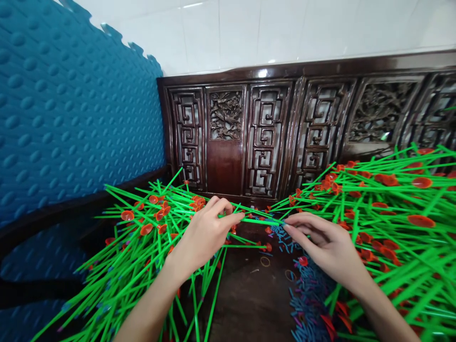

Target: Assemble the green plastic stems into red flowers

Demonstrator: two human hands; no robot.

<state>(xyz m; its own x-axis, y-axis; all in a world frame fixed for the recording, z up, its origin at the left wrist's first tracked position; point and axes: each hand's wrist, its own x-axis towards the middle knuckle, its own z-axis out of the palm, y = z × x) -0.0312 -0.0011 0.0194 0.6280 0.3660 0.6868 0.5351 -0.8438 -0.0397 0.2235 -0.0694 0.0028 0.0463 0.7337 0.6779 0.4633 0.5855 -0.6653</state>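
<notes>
The left hand point(203, 232) grips a green stick point(261, 222) above the bench point(245, 299); the right hand point(320, 244) pinches its end. Open surface separates the left pile point(142, 266) and blue pieces point(306, 304); behind, carved backrest point(224, 164), tiled wall point(285, 33).

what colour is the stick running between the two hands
Bright green; the stick shows best in the head view.

- dark wood worktop point(245, 299), pretty cluttered on both sides
- left side's buried under green sticks point(142, 275) with orange cups point(127, 215)
- right side's covered by another big heap point(423, 280)
- tons of little blue bits point(308, 304) are strewn beside that, plus thin rings point(261, 262)
</notes>
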